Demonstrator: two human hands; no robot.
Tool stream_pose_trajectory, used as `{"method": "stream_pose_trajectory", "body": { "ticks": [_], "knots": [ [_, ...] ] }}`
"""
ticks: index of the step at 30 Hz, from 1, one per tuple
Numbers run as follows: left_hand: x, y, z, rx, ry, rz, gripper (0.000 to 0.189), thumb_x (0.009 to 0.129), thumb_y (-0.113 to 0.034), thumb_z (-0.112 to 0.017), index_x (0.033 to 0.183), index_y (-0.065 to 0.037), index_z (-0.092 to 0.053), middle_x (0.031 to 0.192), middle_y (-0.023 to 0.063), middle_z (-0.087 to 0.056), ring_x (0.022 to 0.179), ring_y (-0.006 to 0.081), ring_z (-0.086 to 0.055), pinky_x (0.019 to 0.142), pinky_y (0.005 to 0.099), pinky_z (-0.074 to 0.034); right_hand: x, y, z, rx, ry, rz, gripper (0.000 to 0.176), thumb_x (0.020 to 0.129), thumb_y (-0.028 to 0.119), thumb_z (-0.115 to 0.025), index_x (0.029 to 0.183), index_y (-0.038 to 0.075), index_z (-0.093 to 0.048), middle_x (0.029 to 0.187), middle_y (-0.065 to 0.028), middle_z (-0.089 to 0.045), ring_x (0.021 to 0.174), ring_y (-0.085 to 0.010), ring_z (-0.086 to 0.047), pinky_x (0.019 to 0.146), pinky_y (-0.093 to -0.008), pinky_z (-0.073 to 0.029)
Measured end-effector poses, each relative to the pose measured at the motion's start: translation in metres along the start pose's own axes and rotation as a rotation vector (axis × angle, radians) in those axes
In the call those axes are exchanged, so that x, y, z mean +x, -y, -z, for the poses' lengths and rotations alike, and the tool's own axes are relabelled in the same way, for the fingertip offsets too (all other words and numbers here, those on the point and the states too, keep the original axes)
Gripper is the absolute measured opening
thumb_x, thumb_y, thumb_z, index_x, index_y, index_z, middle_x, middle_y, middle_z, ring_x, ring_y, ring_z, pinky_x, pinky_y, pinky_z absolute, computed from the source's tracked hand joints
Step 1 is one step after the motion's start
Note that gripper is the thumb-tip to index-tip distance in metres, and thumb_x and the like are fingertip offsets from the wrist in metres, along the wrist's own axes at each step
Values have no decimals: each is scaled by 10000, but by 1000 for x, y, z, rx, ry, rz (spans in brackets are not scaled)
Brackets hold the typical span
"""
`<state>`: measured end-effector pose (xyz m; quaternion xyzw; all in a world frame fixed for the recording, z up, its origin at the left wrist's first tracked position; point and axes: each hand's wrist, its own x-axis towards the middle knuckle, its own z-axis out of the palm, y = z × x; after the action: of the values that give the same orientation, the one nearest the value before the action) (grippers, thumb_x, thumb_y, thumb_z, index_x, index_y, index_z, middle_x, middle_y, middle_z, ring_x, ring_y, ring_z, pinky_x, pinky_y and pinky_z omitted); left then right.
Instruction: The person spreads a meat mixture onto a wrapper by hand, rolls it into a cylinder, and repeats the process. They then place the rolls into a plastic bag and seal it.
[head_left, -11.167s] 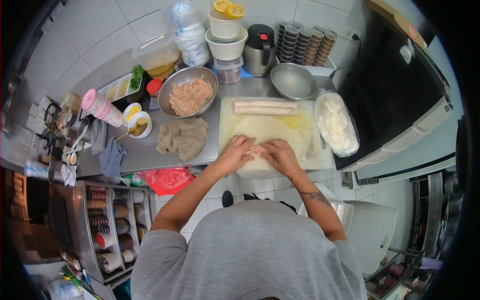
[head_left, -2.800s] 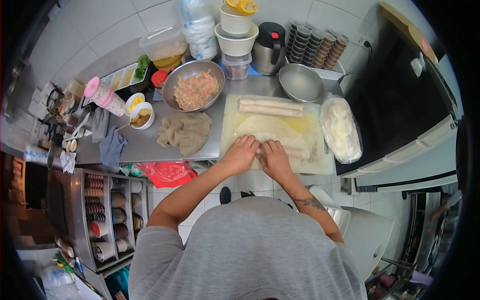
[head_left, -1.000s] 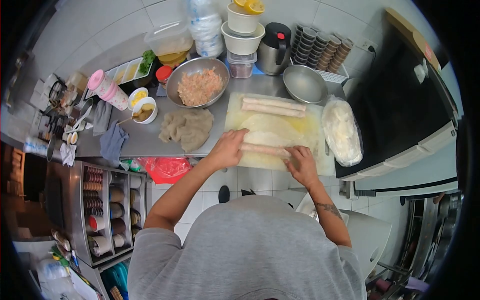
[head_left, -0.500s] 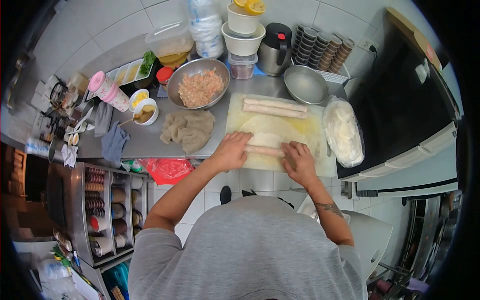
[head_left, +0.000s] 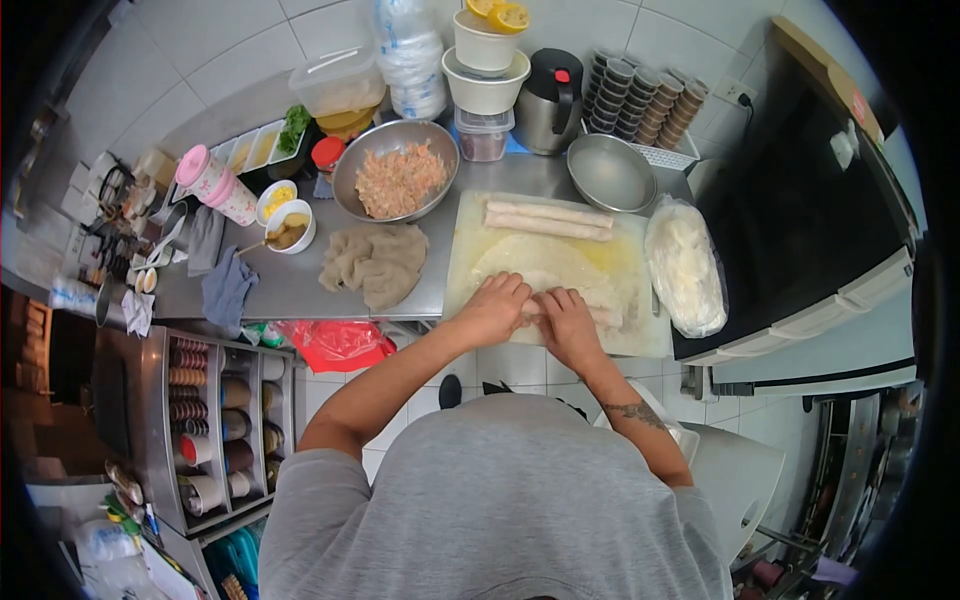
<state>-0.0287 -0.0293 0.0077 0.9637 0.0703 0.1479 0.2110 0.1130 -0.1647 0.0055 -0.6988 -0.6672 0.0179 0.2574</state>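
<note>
A pale round wrapper (head_left: pixel 530 258) lies on the cutting board (head_left: pixel 462 235), its near edge folded over a filling. My left hand (head_left: pixel 497 305) and my right hand (head_left: pixel 567 322) meet at that near edge, fingers curled and pressed on the partly rolled wrapper. The filling under my fingers is mostly hidden; part of the roll (head_left: pixel 607 314) shows to the right of my right hand. Two finished-looking long pale rolls (head_left: pixel 550 220) lie side by side at the board's far side.
Left of the board are a crumpled beige cloth (head_left: pixel 375 262) and a metal bowl of pinkish filling (head_left: pixel 400 180). An empty metal bowl (head_left: pixel 612 172) stands behind the board. A plastic bag of pale wrappers or dough (head_left: pixel 685 265) lies at the right.
Both hands have come together at the middle of the near edge; my right hand moved left and my left hand moved slightly right. More of the roll's right end is uncovered.
</note>
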Motion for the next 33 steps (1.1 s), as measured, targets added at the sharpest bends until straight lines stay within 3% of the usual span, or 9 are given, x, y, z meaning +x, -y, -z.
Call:
{"method": "stream_pose_trajectory", "body": {
  "ticks": [3, 6, 8, 13, 17, 22, 29, 33],
  "knots": [
    [2, 9, -5, -33, 19, -16, 239, 807, -116, -659, 1003, -45, -543, 975, 128, -521, 982, 311, -513, 855, 407, -417, -1, -11, 10, 146, 79, -16, 400, 777, 52, -664, 1166, 84, -575, 1068, -111, -564, 968, -319, -533, 844, -397, -463],
    [9, 16, 4, -194, 40, 22, 201, 835, -86, -635, 1018, -58, -559, 930, 123, -530, 953, 304, -531, 848, 400, -430, -5, -19, 30, 281, -26, -126, 367, 783, 55, -669, 1141, 86, -594, 1060, -109, -575, 982, -325, -531, 830, -388, -472],
    [14, 14, 11, -392, 57, 152, 176, 850, -71, -622, 1019, -72, -577, 902, 117, -534, 931, 299, -544, 842, 391, -441, -9, -38, 30, 198, -11, -148, 223, 805, 80, -663, 1028, 79, -651, 1049, -91, -584, 944, -308, -553, 788, -383, -485],
    [22, 35, 2, -404, 84, 170, 117, 864, -47, -605, 964, -91, -648, 903, 102, -542, 912, 290, -553, 832, 370, -454, 2, -50, 31, 276, 112, -347, 105, 812, 100, -665, 913, 89, -687, 1017, -75, -592, 869, -275, -571, 747, -366, -491],
    [23, 44, -5, -430, 101, 158, 125, 869, -42, -599, 944, -100, -681, 904, 100, -543, 914, 287, -553, 835, 368, -454, -3, -35, 26, 24, -56, -177, 199, 788, 80, -663, 986, 97, -677, 1030, -75, -592, 906, -282, -564, 765, -380, -476],
    [19, 41, -6, -361, 45, 112, 160, 836, -16, -598, 962, -83, -671, 921, 101, -544, 929, 296, -547, 834, 379, -450, -12, -8, 10, -164, -217, -12, 332, 768, 94, -670, 1098, 115, -655, 1047, -69, -580, 967, -282, -532, 855, -402, -427],
    [-7, -1, 8, 123, -61, 111, 367, 744, -2, -567, 1098, -79, -622, 1020, 90, -542, 1006, 282, -516, 843, 380, -433, -12, -20, 4, -203, -222, -39, 324, 785, 126, -660, 1107, 169, -660, 981, -60, -566, 959, -265, -525, 863, -392, -410],
    [-22, -1, -6, 129, -227, 61, 392, 763, 4, -543, 1136, -93, -616, 1039, 91, -546, 1016, 282, -511, 857, 384, -424, -14, -20, 10, -167, -176, -86, 285, 807, 142, -652, 1090, 169, -667, 970, -56, -565, 937, -268, -525, 861, -394, -410]
  ]
}}
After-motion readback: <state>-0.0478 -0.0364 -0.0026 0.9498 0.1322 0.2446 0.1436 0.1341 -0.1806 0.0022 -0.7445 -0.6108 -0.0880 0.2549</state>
